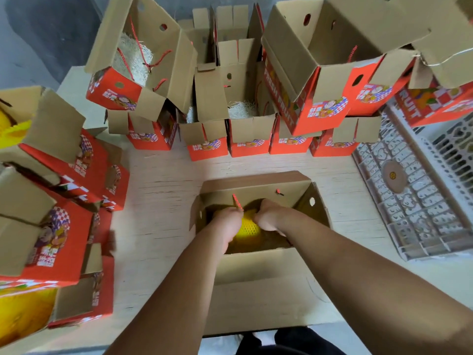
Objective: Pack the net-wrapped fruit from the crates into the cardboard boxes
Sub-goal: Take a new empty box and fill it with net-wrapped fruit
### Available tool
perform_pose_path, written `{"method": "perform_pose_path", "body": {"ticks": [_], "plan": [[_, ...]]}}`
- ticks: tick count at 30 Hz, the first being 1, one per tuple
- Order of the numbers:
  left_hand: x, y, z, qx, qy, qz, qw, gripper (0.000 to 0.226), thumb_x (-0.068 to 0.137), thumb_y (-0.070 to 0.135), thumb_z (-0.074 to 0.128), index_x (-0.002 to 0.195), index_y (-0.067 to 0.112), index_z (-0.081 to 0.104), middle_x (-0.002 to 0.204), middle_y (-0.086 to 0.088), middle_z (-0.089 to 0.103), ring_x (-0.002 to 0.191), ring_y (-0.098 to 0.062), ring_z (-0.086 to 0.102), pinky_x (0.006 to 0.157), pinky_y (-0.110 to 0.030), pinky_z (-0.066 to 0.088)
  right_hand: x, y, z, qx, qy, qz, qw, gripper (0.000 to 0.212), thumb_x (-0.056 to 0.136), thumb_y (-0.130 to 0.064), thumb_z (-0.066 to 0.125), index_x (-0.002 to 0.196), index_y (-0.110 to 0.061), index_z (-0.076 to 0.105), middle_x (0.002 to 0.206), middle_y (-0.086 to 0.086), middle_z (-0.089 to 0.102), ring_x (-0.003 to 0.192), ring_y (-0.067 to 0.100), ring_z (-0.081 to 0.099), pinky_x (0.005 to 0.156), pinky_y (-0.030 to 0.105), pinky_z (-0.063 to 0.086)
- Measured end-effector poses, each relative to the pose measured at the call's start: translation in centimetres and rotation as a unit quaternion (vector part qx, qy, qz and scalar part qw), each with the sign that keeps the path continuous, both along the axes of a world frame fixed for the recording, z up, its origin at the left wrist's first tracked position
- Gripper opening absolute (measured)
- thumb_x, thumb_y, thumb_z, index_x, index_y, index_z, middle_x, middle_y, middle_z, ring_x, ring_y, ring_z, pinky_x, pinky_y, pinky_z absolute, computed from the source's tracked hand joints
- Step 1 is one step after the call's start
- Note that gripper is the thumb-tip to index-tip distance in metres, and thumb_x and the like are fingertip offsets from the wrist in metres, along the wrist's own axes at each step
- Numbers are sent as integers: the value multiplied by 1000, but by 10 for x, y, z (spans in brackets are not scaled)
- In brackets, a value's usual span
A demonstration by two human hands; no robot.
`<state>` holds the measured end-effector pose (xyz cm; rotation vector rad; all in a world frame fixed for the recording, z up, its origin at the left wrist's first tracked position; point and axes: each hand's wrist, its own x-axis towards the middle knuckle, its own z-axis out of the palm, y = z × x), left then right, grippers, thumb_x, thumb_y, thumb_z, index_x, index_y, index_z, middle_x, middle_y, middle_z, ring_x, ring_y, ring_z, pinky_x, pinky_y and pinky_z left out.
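An open cardboard box stands on the table right in front of me, flaps spread. Inside it lies a yellow net-wrapped fruit. Both my hands reach down into the box. My left hand presses against the fruit's left side, fingers curled round it. My right hand grips the fruit's upper right side. A red cord handle sticks up beside my left hand. The lower part of the fruit is hidden by the box wall.
Stacked open red-and-brown fruit boxes line the back of the table; some hold pale shredded padding. More red boxes crowd the left, with yellow fruit showing. White plastic crates stand at the right. Bare tabletop lies between.
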<state>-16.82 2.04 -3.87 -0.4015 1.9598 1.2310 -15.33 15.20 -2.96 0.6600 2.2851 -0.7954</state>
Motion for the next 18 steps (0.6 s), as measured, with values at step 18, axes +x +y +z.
{"method": "perform_pose_path", "body": {"ticks": [18], "plan": [[111, 320, 94, 255, 190, -83, 944, 29, 96, 31, 48, 102, 17, 73, 97, -2, 77, 94, -13, 74, 75, -27, 58, 146, 270, 66, -153, 495, -314, 795, 22, 101, -15, 55, 112, -30, 66, 95, -14, 74, 87, 2, 70, 69, 16, 54]]}}
